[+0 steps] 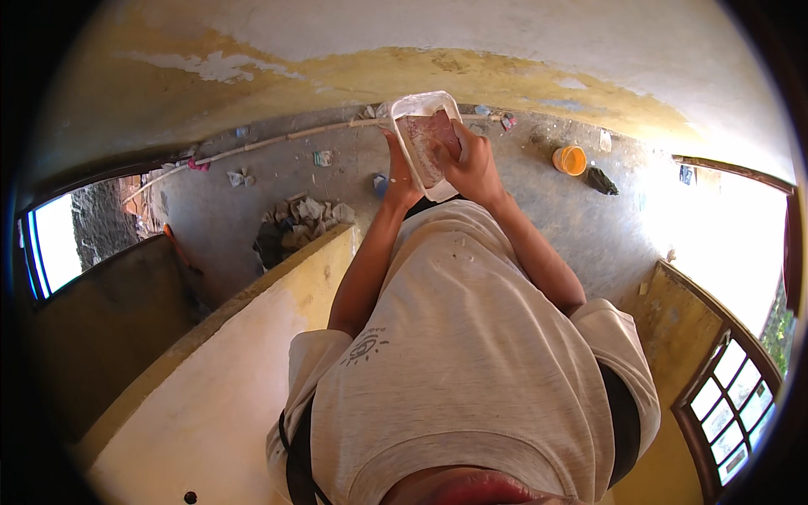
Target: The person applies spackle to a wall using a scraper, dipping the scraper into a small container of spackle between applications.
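In front of my chest, a white rectangular plastic tub is tilted so that its inside faces me. My left hand is closed on the tub's left side, with the thumb along the rim. My right hand reaches in over the right rim, its fingers closed on a flat reddish-brown piece. What that piece is made of I cannot make out. Pale smears coat the inside of the tub. Some of the right fingers are hidden behind the hand.
Ahead stands a wall with peeling paint. A long pole lies along its foot. An orange bucket and a dark crumpled bag are on the floor to the right. Left of me are a low partition and a heap of crumpled sacks.
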The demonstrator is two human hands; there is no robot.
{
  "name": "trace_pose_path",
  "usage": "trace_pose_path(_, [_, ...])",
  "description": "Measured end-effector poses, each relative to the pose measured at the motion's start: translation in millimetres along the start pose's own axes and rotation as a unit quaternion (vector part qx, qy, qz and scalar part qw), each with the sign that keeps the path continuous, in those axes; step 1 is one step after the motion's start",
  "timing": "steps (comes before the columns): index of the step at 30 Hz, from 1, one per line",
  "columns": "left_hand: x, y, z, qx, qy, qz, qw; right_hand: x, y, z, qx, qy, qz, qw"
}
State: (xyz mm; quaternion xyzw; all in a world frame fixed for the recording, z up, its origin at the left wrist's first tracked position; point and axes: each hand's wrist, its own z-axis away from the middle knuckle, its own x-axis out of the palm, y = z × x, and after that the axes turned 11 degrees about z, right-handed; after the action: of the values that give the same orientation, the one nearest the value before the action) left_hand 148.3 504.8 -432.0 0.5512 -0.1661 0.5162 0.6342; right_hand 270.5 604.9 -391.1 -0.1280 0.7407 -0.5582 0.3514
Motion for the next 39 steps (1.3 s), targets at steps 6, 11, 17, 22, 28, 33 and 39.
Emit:
trace_pose_path(6, [-11.8, 6.1, -3.9, -0.058, -0.010, 0.070, 0.996, -6.4, -1.6, 4.9, 0.095, -0.025, -0.087, 0.991])
trace_pose_path(11, [-21.8, -2.2, -5.0, -0.126, -0.136, 0.253, 0.950, -15.4, 10.9, 2.2, 0.109, -0.067, -0.103, 0.986])
trace_pose_path(17, [-29.6, 8.2, -9.2, -0.049, -0.131, 0.220, 0.965, -35.6, 19.4, -18.1, 0.175, -0.045, -0.437, 0.881])
trace_pose_path(22, [-41.9, 24.6, -15.5, 0.006, -0.029, 0.128, 0.991, -36.6, 14.0, -20.6, 0.261, 0.044, -0.597, 0.757])
trace_pose_path(28, [-37.7, 58.0, -38.2, 0.008, -0.074, 0.164, 0.984, -51.0, 0.3, -54.1, 0.140, 0.041, -0.659, 0.738])
trace_pose_path(33, [13.0, 120.4, -55.8, 0.015, -0.122, 0.144, 0.982, -89.5, -103.7, -98.3, 0.034, 0.095, -0.608, 0.788])
trace_pose_path(39, [17.3, 147.8, -51.7, 0.037, -0.144, 0.201, 0.968, -133.8, -218.4, -149.3, -0.134, 0.106, -0.363, 0.916])
